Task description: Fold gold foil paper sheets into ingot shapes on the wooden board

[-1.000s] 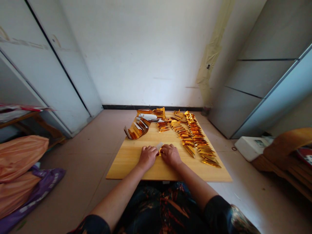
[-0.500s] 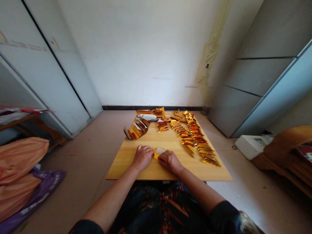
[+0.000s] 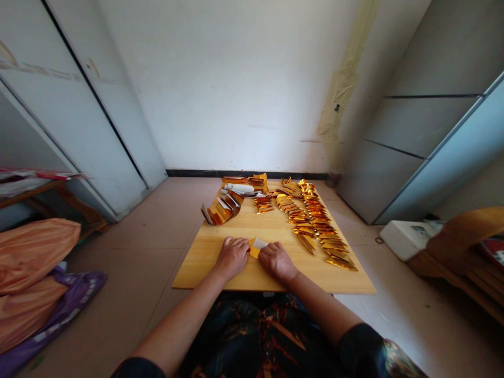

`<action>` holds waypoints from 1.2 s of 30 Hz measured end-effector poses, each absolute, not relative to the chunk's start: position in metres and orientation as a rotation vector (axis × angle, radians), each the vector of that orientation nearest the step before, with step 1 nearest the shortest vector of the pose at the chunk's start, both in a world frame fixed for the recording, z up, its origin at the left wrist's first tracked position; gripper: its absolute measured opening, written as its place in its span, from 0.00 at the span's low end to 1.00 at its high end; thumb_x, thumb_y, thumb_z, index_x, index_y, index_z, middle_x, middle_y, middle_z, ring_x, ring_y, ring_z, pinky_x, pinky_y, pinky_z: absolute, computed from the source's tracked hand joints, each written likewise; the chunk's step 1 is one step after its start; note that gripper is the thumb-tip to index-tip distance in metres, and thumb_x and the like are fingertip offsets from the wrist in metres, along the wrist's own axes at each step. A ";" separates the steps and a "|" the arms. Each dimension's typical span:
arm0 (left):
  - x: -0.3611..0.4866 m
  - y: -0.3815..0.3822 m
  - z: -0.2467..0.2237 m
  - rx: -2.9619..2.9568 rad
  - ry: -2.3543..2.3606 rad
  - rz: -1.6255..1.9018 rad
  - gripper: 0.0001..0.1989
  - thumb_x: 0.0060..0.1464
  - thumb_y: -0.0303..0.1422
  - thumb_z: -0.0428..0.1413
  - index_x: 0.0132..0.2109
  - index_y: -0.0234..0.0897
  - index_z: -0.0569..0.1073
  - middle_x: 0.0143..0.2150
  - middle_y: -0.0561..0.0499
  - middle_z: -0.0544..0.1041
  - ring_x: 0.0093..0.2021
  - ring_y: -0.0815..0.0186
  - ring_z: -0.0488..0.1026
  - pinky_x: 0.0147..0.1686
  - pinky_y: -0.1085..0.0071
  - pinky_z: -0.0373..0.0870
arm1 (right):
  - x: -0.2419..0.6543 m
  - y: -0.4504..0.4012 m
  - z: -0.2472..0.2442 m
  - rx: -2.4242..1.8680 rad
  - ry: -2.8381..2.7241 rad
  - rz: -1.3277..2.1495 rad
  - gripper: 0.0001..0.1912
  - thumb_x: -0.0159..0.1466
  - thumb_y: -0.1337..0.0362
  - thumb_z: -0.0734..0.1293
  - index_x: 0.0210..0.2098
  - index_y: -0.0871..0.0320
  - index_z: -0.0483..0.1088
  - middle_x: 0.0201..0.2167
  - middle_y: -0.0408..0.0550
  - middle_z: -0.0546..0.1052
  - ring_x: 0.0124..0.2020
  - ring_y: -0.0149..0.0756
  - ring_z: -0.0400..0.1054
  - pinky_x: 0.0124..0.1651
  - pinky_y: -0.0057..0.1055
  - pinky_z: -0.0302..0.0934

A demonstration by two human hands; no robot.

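Observation:
Between my hands a small sheet of gold foil paper (image 3: 255,247) lies partly folded, with a white patch of its back showing. My left hand (image 3: 234,255) has its fingers curled on the sheet's left side. On the right side, my right hand (image 3: 279,261) is closed with its fingertips on the paper. Both rest low over the wooden board (image 3: 212,247). Rows of folded gold paper pieces (image 3: 321,220) run down the board's right side. At the left edge stands a curved stack of gold paper sheets (image 3: 223,209).
At the board's back lie a white packet (image 3: 238,188) and more gold sheets (image 3: 259,182). A short row of folded pieces (image 3: 263,203) sits mid-board. Orange and purple bags (image 3: 35,273) are on the floor to the left. A white box (image 3: 405,239) stands at right.
My hands stay at the same paper, with only a slight shift of the right fingers. The view has moved a little; the other things lie as before.

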State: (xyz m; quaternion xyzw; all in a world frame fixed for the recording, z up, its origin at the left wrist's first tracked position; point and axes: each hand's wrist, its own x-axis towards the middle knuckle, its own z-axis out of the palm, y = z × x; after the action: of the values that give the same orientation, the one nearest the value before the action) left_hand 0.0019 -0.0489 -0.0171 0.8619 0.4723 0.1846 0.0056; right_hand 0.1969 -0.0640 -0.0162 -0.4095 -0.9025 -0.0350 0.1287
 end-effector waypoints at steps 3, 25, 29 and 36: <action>0.005 -0.054 -0.011 2.700 1.492 0.554 0.09 0.54 0.33 0.53 0.42 0.39 0.72 0.51 0.45 0.75 0.53 0.59 0.68 0.56 0.55 0.53 | 0.195 -0.061 -0.017 -1.247 -2.594 -0.104 0.11 0.67 0.66 0.59 0.32 0.58 0.71 0.31 0.48 0.73 0.35 0.34 0.61 0.40 0.31 0.49; 0.013 -0.059 -0.015 2.752 1.581 0.503 0.08 0.59 0.32 0.49 0.40 0.43 0.73 0.53 0.46 0.73 0.55 0.58 0.67 0.60 0.44 0.45 | 0.202 -0.054 -0.021 -1.271 -2.518 0.028 0.10 0.66 0.66 0.60 0.35 0.56 0.73 0.36 0.48 0.73 0.38 0.34 0.62 0.42 0.29 0.51; 0.014 -0.060 -0.015 2.741 1.597 0.497 0.09 0.60 0.32 0.48 0.40 0.43 0.73 0.53 0.46 0.73 0.55 0.58 0.67 0.60 0.44 0.46 | 0.205 -0.055 -0.015 -1.336 -2.477 0.088 0.08 0.64 0.68 0.61 0.35 0.57 0.73 0.36 0.48 0.73 0.39 0.34 0.62 0.42 0.29 0.51; 0.014 -0.058 -0.017 2.726 1.606 0.524 0.09 0.60 0.30 0.47 0.40 0.44 0.73 0.52 0.48 0.74 0.53 0.59 0.68 0.59 0.44 0.48 | 0.209 -0.059 -0.013 -1.298 -2.472 0.101 0.10 0.61 0.64 0.65 0.42 0.56 0.71 0.40 0.48 0.73 0.42 0.36 0.62 0.44 0.31 0.50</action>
State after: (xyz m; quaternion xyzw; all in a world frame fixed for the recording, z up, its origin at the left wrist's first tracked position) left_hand 0.0141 -0.0584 -0.0169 0.8495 0.5006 0.1634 -0.0325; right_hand 0.2087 -0.0587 -0.0132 -0.4575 -0.8715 0.0355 0.1732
